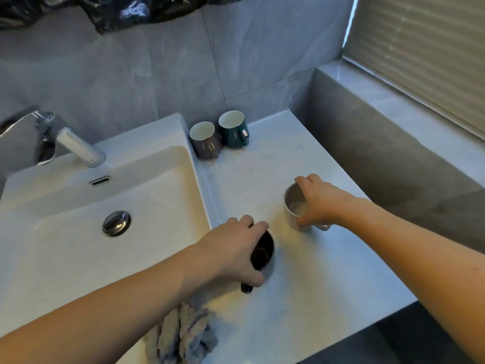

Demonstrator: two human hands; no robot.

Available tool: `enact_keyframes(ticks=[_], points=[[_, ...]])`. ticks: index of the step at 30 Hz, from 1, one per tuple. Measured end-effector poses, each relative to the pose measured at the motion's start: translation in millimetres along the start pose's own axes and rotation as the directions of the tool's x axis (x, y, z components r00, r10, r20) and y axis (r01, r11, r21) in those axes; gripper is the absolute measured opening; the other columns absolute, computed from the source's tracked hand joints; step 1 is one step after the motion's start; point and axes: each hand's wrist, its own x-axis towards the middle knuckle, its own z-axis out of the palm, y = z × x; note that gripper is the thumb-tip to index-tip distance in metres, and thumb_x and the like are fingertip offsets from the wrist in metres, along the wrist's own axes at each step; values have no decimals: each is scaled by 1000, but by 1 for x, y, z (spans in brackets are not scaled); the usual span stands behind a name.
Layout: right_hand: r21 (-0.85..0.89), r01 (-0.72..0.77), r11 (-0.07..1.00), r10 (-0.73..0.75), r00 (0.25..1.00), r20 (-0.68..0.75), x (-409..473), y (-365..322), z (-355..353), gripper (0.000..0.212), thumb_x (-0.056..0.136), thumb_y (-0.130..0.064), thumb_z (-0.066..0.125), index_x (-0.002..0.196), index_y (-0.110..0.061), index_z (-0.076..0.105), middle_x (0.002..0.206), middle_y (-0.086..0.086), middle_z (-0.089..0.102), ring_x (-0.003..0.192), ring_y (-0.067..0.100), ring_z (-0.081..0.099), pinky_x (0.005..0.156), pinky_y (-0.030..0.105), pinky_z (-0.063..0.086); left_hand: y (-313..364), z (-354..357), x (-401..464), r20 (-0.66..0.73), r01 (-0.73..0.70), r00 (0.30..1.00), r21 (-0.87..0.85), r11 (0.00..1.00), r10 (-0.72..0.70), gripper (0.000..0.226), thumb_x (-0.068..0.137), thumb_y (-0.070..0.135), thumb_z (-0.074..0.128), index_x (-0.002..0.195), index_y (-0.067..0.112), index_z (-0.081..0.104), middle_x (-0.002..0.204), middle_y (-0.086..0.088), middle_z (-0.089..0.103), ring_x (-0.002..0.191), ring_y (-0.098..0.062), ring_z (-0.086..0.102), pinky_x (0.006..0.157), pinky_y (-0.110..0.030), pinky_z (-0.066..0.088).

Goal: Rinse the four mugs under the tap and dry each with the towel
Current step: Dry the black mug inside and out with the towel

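Observation:
On the marble counter my left hand point(233, 248) grips a black mug point(265, 252) from above, just right of the sink. My right hand point(319, 203) holds the rim of a white mug point(292, 206) farther right; both mugs stand upright on the counter. A grey mug point(204, 140) and a dark green mug point(233, 130) stand side by side at the back against the wall. A fluffy grey-blue towel point(181, 334) lies bunched at the counter's front edge, partly under my left forearm. The chrome tap point(81, 148) juts over the white sink point(65, 258); no water is running.
The sink's chrome drain plug point(116, 222) sits mid-basin. A grey tiled ledge point(388, 143) runs along the right under window blinds point(425, 48). Black plastic point(126, 11) hangs at the top of the wall. The counter's front edge point(354, 334) drops off at lower right.

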Motion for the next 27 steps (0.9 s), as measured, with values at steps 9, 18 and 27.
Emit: enact_keyframes(ticks=[9, 18, 27], points=[[119, -58, 991, 74, 987, -144, 58, 24, -63, 82, 68, -50, 76, 134, -19, 40, 118, 3, 43, 93, 24, 58, 76, 37, 57, -42, -92, 80, -223, 162, 953, -196, 967, -205, 54, 56, 57, 67, 98, 30, 48, 96, 5, 51, 91, -23, 55, 74, -38, 53], [183, -85, 979, 132, 956, -260, 152, 40, -118, 82, 71, -49, 75, 136, -16, 37, 126, 8, 40, 95, 29, 59, 78, 40, 56, -69, -177, 195, -397, 232, 845, -333, 914, -359, 66, 59, 57, 71, 107, 21, 44, 104, 1, 53, 95, -26, 55, 59, -33, 41], [196, -56, 979, 112, 951, -287, 221, 43, -136, 91, 75, -49, 72, 147, -14, 30, 133, 10, 38, 109, 32, 57, 86, 43, 56, -102, -191, 268, -435, 271, 790, -384, 883, -432, 70, 64, 57, 73, 115, 17, 48, 113, -2, 43, 108, -31, 51, 81, -39, 48]])
